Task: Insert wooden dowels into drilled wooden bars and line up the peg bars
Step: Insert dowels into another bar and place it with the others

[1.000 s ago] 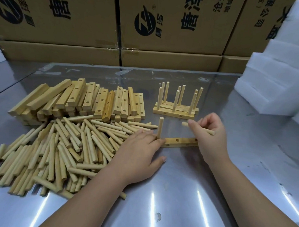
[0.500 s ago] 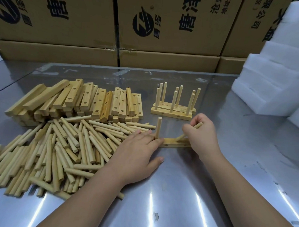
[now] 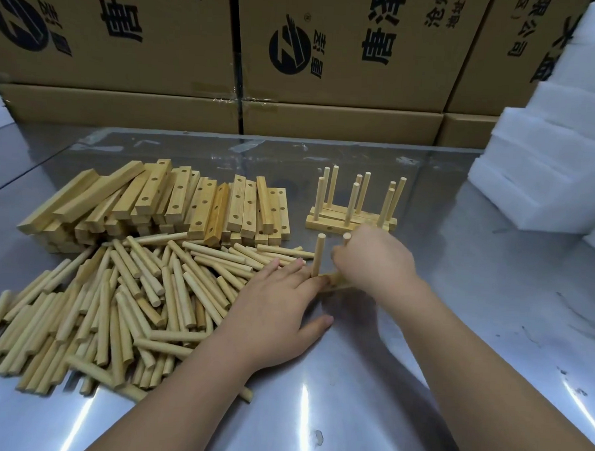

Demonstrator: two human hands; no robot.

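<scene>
The right hand (image 3: 373,259) has swung its dowel (image 3: 347,236) from slanted to upright over the bar (image 3: 334,283) on the tabletop (image 3: 350,381), just beside the first dowel (image 3: 318,257). Its grip pinches the dowel. The left hand (image 3: 275,306) lies flat, fingers spread, steadying the bar. The second hole is probably being filled, likely leaving one.

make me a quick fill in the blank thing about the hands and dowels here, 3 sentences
1. The right hand grips a ____.
2. The left hand presses on the bar, which holds ____ upright dowel.
3. The loose pile lies to the ____ of the left hand.

Missing words: dowel; one; left
</scene>
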